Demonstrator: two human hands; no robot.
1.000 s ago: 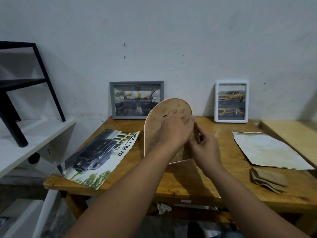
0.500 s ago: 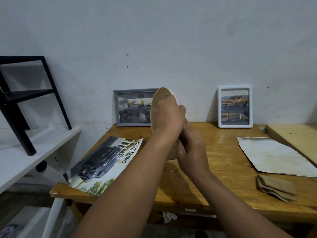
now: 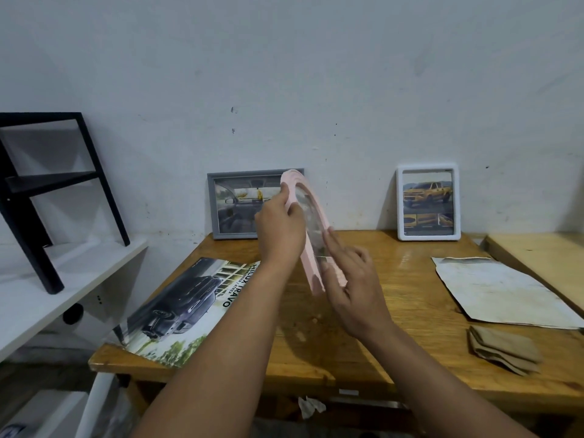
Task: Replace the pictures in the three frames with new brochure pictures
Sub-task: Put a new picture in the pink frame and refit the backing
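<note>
1. Partly hidden: I see the pink arched frame (image 3: 305, 216) almost edge-on, so its glazed face is a blurred sliver and I cannot make out the picture inside; its near end is covered by both hands.
2. Pink arched frame, position: held above the middle of the wooden table (image 3: 410, 289), clear of the surface, in front of the grey frame (image 3: 240, 205), which it partly blocks.
3. Orientation: long axis upright and tilted, rounded top far and upward, straight end near and downward.
4. Left hand (image 3: 279, 230): fingers curled round the frame's left edge, gripping it.
5. Right hand (image 3: 354, 286): fingers fairly straight, resting against the frame's right face.
6. White frame (image 3: 428, 206): far right, leaning on the wall.
7. Brochure (image 3: 183, 308): flat, near left corner.
</note>
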